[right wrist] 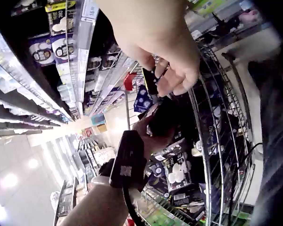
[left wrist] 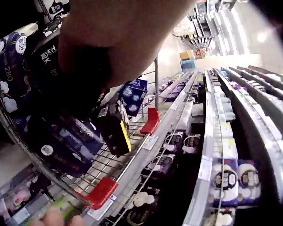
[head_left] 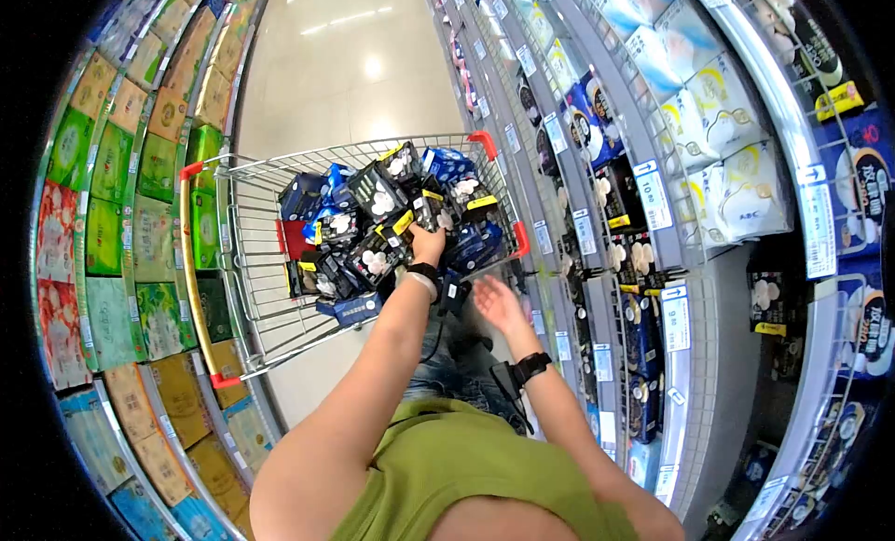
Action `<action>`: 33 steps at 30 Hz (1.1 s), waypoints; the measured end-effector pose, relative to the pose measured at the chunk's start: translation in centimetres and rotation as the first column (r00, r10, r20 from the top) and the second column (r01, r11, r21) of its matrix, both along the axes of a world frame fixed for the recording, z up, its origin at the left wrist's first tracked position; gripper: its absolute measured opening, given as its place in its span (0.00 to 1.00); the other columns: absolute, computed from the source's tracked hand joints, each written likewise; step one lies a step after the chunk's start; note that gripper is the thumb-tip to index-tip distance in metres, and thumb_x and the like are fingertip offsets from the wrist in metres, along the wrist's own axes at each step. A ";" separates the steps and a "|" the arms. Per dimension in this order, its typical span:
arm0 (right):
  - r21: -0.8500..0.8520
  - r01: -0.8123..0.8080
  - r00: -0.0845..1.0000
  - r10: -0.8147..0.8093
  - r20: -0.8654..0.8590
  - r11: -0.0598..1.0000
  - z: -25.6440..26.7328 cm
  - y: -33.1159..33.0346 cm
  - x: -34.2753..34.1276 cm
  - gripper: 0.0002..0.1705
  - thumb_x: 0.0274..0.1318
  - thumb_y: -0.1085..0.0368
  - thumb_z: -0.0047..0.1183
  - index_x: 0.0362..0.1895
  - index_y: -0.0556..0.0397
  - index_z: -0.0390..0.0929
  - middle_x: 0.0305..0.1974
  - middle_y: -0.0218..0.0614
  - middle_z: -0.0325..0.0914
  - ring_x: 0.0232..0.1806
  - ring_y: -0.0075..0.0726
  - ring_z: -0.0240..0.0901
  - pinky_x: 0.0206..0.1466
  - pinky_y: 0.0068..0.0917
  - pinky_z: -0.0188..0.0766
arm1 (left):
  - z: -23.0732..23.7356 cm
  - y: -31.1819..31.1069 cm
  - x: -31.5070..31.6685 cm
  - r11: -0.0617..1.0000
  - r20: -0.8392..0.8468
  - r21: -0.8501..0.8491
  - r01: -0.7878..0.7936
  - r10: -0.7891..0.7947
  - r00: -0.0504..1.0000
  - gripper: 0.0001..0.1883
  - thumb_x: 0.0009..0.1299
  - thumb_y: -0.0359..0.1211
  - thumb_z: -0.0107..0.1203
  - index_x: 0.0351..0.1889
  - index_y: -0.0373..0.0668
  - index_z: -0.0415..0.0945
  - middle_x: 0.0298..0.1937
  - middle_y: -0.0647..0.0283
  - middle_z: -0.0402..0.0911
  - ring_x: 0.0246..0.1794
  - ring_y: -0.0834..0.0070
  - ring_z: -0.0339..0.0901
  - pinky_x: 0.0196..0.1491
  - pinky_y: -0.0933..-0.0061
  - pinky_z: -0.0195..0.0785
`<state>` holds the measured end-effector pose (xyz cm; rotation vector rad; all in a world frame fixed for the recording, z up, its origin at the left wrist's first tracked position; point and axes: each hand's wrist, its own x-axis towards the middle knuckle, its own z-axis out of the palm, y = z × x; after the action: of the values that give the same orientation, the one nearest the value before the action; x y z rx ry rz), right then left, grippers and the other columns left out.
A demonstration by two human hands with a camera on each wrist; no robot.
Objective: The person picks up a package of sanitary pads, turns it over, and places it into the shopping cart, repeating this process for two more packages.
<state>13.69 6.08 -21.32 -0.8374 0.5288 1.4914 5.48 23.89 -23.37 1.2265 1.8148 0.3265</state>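
In the head view, a wire shopping cart (head_left: pixel 270 303) holds a heap of black and dark blue packs of sanitary pads (head_left: pixel 378 261). My left hand (head_left: pixel 428 246) reaches into the heap and grips a black pack with a yellow strip (head_left: pixel 433 210). Seen from the left wrist, the fingers bend around a dark pack, its middle lost in shadow. My right hand (head_left: pixel 499 304) hangs just outside the cart's near right side, palm turned up and fingers loosely bent, holding nothing. The right wrist view has that hand (right wrist: pixel 165 66) above the cart's wire rim (right wrist: pixel 198 113).
Shelves of pad packs (head_left: pixel 597 122) with price labels line the right side, close to the cart's red corner (head_left: pixel 519 238). Green and orange tissue packs (head_left: pixel 154 168) fill the left shelves. The pale aisle floor (head_left: pixel 345 75) stretches ahead. A cable hangs at my right wrist.
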 end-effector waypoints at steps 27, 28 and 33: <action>0.316 -0.053 0.298 -0.287 0.910 0.947 20.5 -9.1 6.8 0.49 0.30 0.76 0.52 0.59 0.49 0.38 0.53 0.35 0.53 0.52 0.33 0.54 0.53 0.30 0.54 | 26.0 -5.7 3.4 0.552 0.848 0.271 0.788 -0.525 0.076 0.22 0.52 0.29 0.50 0.47 0.39 0.61 0.42 0.66 0.66 0.41 0.81 0.63 0.42 0.82 0.59; 0.348 -0.078 0.284 -0.314 0.906 0.934 19.1 -10.6 7.3 0.46 0.33 0.73 0.53 0.58 0.52 0.40 0.53 0.34 0.54 0.52 0.33 0.54 0.53 0.30 0.54 | 26.1 -5.9 4.0 0.562 0.871 0.250 0.789 -0.486 0.069 0.22 0.53 0.29 0.49 0.47 0.39 0.61 0.42 0.66 0.66 0.41 0.81 0.63 0.43 0.82 0.58; 0.300 -0.066 0.299 -0.268 0.916 0.952 18.6 -15.1 5.7 0.38 0.48 0.61 0.46 0.58 0.56 0.39 0.50 0.38 0.58 0.51 0.34 0.57 0.53 0.34 0.53 | 26.8 -8.8 7.1 0.595 0.940 0.022 0.803 -0.286 0.187 0.17 0.59 0.32 0.46 0.46 0.41 0.61 0.38 0.65 0.69 0.37 0.81 0.67 0.40 0.81 0.62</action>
<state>19.42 -8.98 -2.67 -1.2548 -0.5607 0.6485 12.58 15.09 3.44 0.9490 0.3146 0.0034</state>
